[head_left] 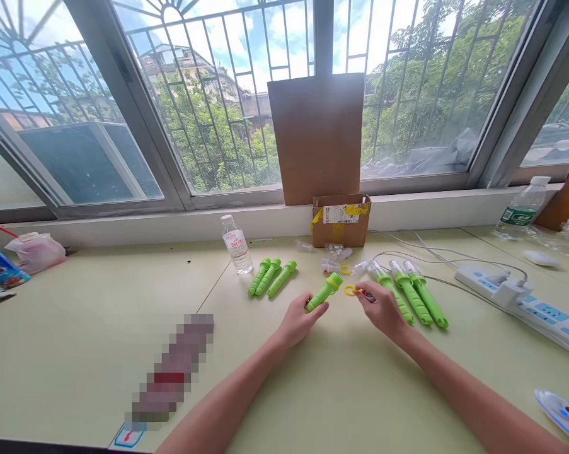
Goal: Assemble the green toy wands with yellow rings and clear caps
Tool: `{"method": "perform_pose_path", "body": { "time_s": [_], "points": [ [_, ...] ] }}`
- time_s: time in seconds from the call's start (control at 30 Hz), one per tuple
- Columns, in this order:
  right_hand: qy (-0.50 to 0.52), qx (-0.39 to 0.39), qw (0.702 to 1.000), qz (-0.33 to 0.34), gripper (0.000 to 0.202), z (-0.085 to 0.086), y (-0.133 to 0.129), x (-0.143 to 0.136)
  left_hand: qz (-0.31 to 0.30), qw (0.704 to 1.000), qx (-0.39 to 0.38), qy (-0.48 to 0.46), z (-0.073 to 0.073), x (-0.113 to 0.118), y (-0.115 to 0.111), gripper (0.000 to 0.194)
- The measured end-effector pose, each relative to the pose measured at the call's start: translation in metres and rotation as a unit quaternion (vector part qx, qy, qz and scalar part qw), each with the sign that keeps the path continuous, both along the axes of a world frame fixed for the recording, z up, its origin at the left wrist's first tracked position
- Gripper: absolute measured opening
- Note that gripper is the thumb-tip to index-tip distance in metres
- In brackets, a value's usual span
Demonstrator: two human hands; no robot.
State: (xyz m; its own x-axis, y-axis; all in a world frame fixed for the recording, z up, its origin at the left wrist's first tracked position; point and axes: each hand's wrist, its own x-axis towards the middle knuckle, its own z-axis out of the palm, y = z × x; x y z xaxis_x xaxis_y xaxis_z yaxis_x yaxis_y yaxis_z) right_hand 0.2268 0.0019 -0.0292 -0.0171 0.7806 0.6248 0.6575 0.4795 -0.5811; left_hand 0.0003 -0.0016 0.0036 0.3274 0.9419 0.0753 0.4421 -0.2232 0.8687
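Note:
My left hand is wrapped round a green torch-shaped handle, tilted up to the right, with a yellow band near its wider end. Just right of it, my right hand pinches a small yellow ring; a small dark round piece also shows at its fingers. Past the right hand lie several green handles with clear tips, one partly covered by the hand. To the left, green handles without clear tips lie together. Clear plastic caps and another yellow ring sit behind my hands.
A small cardboard box stands by the sill before a brown board. A water bottle is at the left, another bottle at the far right. A power strip and cables lie right. A blurred-out patch covers something front left.

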Motion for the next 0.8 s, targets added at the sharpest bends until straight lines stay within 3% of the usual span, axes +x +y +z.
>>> {"method": "perform_pose_path", "body": {
  "time_s": [0.27,0.57,0.7,0.8],
  "points": [
    [0.018,0.031,0.999,0.011,0.012,0.0048,-0.0016,-0.0026,0.000,1.000,-0.003,-0.003,0.0005,0.0005,0.0001,0.039],
    [0.004,0.002,1.000,0.025,0.016,0.0059,-0.0038,-0.0042,0.001,1.000,-0.002,0.000,0.0009,0.0014,-0.0008,0.040],
    [0.061,-0.049,0.997,0.017,0.020,0.0069,-0.0048,-0.0065,0.001,1.000,0.005,0.004,0.0012,0.0012,-0.0006,0.040],
    [0.148,-0.148,0.977,0.034,0.028,0.0080,-0.0061,-0.0074,-0.001,1.000,0.007,0.002,0.0015,0.0007,-0.0010,0.040]
  ]
}}
